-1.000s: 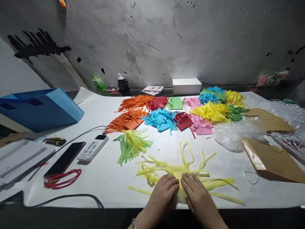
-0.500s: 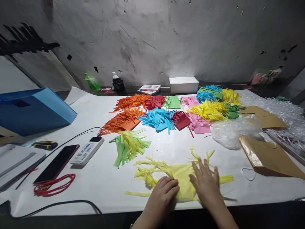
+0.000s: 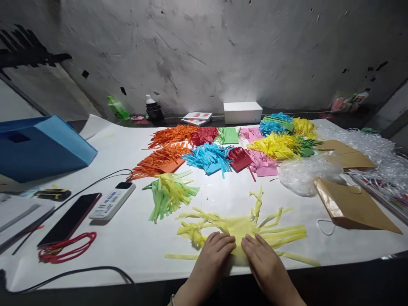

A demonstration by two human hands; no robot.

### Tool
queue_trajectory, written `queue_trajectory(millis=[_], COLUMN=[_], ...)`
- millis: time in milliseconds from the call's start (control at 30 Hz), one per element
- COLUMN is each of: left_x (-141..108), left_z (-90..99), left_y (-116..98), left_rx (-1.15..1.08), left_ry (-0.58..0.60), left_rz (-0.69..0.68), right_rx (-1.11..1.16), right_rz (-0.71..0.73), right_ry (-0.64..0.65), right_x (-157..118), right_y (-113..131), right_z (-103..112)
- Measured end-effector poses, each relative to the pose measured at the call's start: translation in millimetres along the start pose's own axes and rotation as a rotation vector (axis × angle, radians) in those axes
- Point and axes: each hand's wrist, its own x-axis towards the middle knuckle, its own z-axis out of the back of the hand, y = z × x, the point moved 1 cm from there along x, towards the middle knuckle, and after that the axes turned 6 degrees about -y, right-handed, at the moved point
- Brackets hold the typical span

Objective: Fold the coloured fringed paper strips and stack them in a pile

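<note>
**Open and flat on the yellow paper point(image 3: 239, 225)**

A green and yellow bunch point(image 3: 171, 193) is sitting farther back, on the left. The left hand point(image 3: 217, 251) is resting open, fingers together. Strips sticking out both sides, the yellow paper is lying under both hands on the white sheet point(image 3: 127, 242). The right hand point(image 3: 262, 255) is resting open too.

White paper point(image 3: 127, 255) lies bare left of the hands point(image 3: 238, 243).

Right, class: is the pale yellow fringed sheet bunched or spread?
Spread: the sheet lies flat under left hand and right hand, strips reaching outward.
</note>
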Motion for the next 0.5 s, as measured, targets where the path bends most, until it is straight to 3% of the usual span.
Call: queue_trajectory(millis=[100, 233, 500], left_x=[2.3, 19.5, 56.3], left_z=[1.8, 0.7, 5.9], left_y=[-0.6, -1.3, 5.9], left_rx=[0.030, 0.166, 0.321], left_ry=[0.060, 0.110, 0.132], left_rz=[0.079, 0.292, 0.530], right_rx=[0.061, 0.025, -0.147], right_rz=[-0.173, -0.400, -0.458], right_ry=[-0.060, -0.055, 0.002], right_x=[-4.9, 7.0, 41.0], right_y=[-9.1, -21.1, -40.1], right_z=[-8.4, -13.2, -42.8])
